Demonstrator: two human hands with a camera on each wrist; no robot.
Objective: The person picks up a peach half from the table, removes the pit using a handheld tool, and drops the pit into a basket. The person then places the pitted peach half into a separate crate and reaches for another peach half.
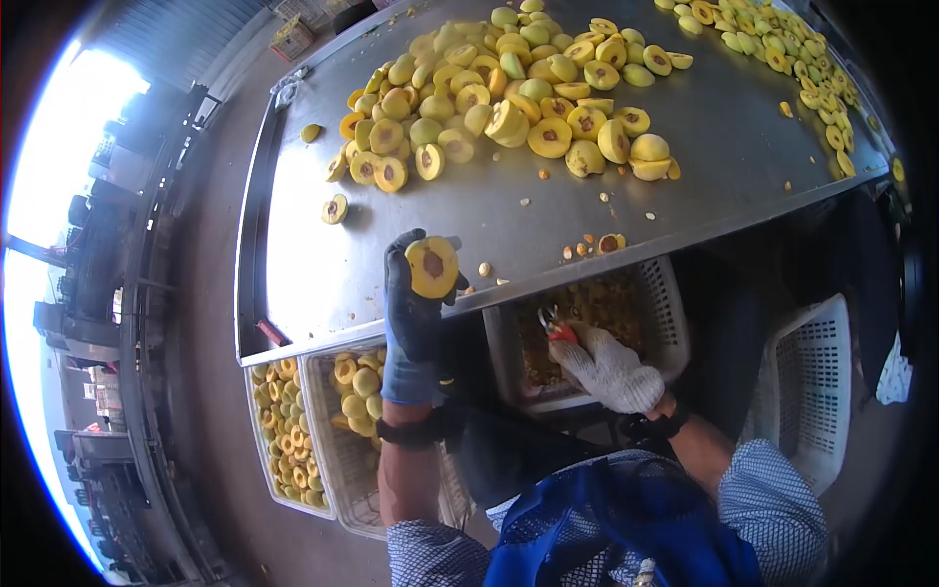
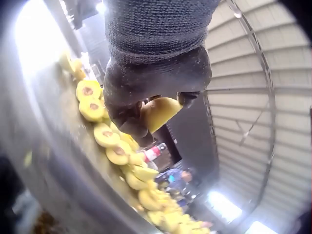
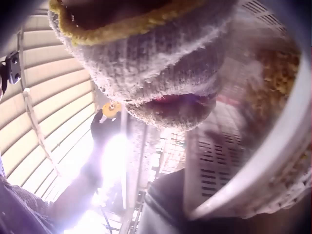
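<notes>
In the head view my left hand (image 1: 416, 303), in a dark coated glove, holds a yellow peach half (image 1: 432, 267) just over the table's near edge. Its cut face is turned up and the brown centre shows. The left wrist view has the peach half (image 2: 162, 113) between thumb and fingers. Lower and to the right, my right hand (image 1: 611, 370), in a white knit glove, grips a small red-handled metal tool (image 1: 559, 333) with a shiny tip. It hangs over a white crate (image 1: 673, 318) of brownish scraps. In the right wrist view the glove hides most of the tool.
A large heap of peach halves (image 1: 469, 98) lies on the metal table (image 1: 303, 245), with another heap (image 1: 782, 49) at the far right. Crates of peach halves (image 1: 289, 440) stand below the left edge. A white basket (image 1: 812, 382) is at the right. Bits of pit dot the near edge.
</notes>
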